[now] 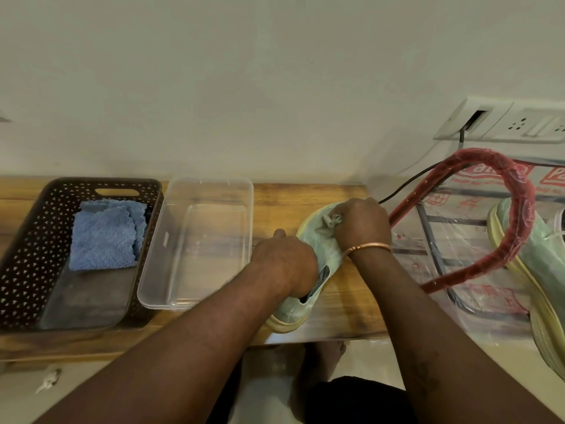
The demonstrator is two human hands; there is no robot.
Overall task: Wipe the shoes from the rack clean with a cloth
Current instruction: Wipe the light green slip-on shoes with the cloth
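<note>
A pale green shoe (293,310) with a yellow sole lies on the wooden table (345,307), toe pointing away from me. My left hand (286,264) grips its middle from the left side. My right hand (362,224), with a copper bangle at the wrist, holds a small pale cloth (331,221) bunched against the shoe's toe. A second matching shoe (538,270) rests on the plastic-wrapped red rack (516,209) at the right. A blue cloth (107,234) lies folded in a dark perforated basket (27,255) at the left.
A clear plastic tub (214,191) stands between the basket and the shoe. A black cable (406,185) runs from the wall socket plate (504,122) down behind the rack. The wall closes off the table's far side. My feet show below the front edge.
</note>
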